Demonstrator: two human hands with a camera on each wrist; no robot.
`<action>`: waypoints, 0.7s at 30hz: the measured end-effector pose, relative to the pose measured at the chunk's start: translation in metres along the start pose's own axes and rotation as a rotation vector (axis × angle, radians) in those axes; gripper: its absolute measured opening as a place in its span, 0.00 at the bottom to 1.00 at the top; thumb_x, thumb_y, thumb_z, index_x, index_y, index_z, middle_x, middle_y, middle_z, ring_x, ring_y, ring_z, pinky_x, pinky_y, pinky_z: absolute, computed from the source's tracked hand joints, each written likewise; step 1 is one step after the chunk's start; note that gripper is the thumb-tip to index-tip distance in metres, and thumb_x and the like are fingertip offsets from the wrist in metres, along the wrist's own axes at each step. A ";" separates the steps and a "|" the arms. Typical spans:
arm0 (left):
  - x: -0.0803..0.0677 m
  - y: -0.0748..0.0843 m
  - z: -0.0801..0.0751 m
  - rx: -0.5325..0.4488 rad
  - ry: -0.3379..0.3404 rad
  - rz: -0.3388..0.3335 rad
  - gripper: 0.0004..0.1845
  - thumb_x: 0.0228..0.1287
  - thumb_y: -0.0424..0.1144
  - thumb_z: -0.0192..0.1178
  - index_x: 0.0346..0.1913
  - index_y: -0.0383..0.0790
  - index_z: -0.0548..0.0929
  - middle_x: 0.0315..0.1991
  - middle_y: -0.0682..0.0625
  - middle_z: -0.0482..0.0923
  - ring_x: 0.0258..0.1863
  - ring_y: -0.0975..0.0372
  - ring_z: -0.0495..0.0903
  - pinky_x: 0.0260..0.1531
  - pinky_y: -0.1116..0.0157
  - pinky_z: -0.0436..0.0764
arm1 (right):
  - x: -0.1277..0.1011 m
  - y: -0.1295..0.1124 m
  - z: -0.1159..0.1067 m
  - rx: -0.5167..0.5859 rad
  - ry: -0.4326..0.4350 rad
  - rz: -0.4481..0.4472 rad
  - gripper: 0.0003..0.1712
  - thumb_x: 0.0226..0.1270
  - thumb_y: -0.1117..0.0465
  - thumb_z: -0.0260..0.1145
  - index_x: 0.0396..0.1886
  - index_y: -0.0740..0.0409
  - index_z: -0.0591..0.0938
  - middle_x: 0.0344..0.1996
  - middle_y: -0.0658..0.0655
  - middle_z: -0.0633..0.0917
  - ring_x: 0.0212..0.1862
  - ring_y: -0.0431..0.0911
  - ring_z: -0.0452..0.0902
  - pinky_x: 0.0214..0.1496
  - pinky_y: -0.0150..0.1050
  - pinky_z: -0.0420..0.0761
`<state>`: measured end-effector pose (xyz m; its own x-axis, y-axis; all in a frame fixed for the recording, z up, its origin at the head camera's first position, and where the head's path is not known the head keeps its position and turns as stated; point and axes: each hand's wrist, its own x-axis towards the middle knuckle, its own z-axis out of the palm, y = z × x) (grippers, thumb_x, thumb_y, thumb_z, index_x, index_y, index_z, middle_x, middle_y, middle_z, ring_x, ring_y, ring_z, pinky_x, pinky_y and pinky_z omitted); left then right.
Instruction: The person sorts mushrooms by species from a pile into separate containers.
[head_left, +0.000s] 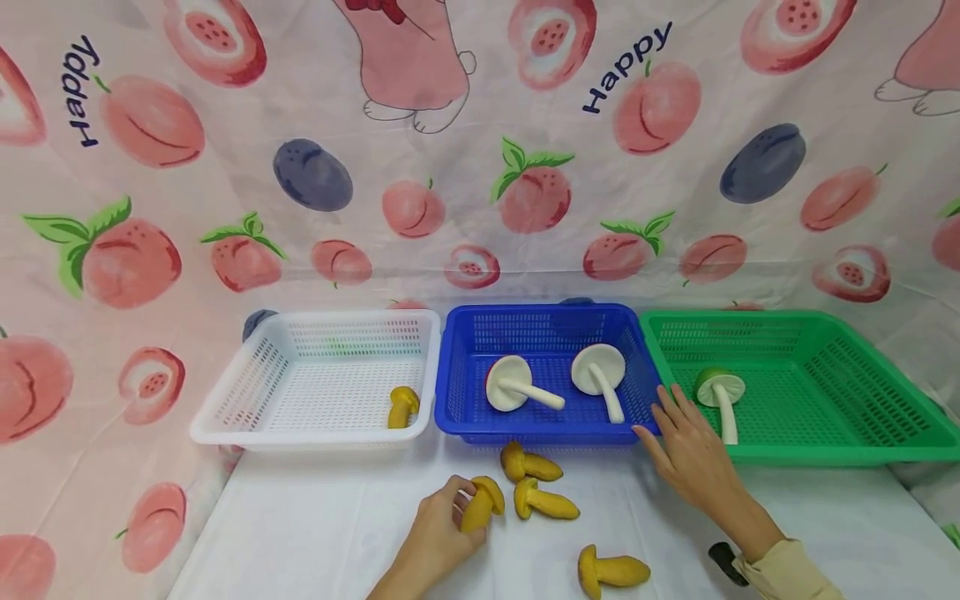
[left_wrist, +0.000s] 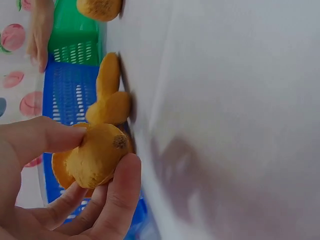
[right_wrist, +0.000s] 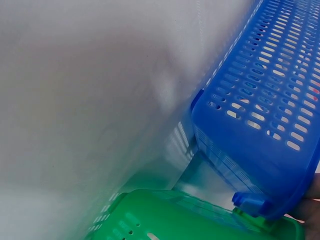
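My left hand [head_left: 463, 502] grips a yellow toy mushroom [head_left: 482, 503] just above the white table; in the left wrist view thumb and fingers [left_wrist: 125, 185] curl round its cap [left_wrist: 100, 155]. Three more yellow mushrooms lie close by: one [head_left: 529, 465], a second [head_left: 544, 502] and a third [head_left: 612, 571] nearer me. My right hand [head_left: 667, 421] lies open with spread fingers at the front corner where the blue basket [head_left: 540, 432] meets the green basket [head_left: 825, 454]. It holds nothing.
A white basket [head_left: 315, 435] at the left holds one yellow mushroom [head_left: 402, 406]. Two white mushrooms [head_left: 517, 385] [head_left: 602, 375] lie in the blue basket, and a green-capped one [head_left: 720, 393] in the green basket. A fruit-print cloth hangs behind and at both sides.
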<state>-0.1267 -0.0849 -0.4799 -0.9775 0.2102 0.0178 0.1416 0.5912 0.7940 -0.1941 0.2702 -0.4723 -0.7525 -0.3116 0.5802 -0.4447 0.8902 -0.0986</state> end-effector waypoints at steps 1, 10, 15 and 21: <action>0.001 0.001 -0.003 0.002 0.017 0.008 0.22 0.40 0.31 0.71 0.43 0.40 0.76 0.29 0.53 0.74 0.27 0.64 0.72 0.26 0.69 0.73 | 0.000 0.000 0.000 0.000 0.000 0.000 0.29 0.69 0.50 0.58 0.45 0.78 0.79 0.57 0.76 0.73 0.62 0.69 0.63 0.67 0.56 0.59; 0.007 0.007 -0.029 0.005 0.106 0.071 0.21 0.40 0.29 0.70 0.42 0.37 0.77 0.31 0.51 0.75 0.27 0.63 0.74 0.26 0.70 0.75 | -0.001 0.000 0.000 0.010 0.000 0.012 0.27 0.68 0.51 0.59 0.40 0.77 0.81 0.57 0.76 0.72 0.63 0.69 0.63 0.68 0.55 0.58; 0.012 0.012 -0.047 0.018 0.142 0.059 0.21 0.42 0.29 0.70 0.43 0.36 0.77 0.32 0.49 0.76 0.28 0.62 0.74 0.28 0.69 0.76 | 0.000 0.000 0.000 0.019 -0.003 0.018 0.27 0.68 0.51 0.59 0.37 0.77 0.81 0.57 0.76 0.72 0.63 0.69 0.62 0.69 0.53 0.56; 0.021 0.014 -0.071 0.028 0.212 0.042 0.21 0.44 0.30 0.70 0.44 0.35 0.77 0.33 0.48 0.77 0.30 0.61 0.75 0.30 0.66 0.77 | -0.001 0.000 0.000 0.014 -0.014 0.023 0.27 0.69 0.50 0.58 0.39 0.77 0.81 0.58 0.76 0.72 0.63 0.68 0.62 0.70 0.52 0.54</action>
<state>-0.1563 -0.1271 -0.4250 -0.9812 0.0686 0.1806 0.1847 0.6073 0.7727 -0.1934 0.2699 -0.4727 -0.7690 -0.2960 0.5666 -0.4344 0.8922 -0.1233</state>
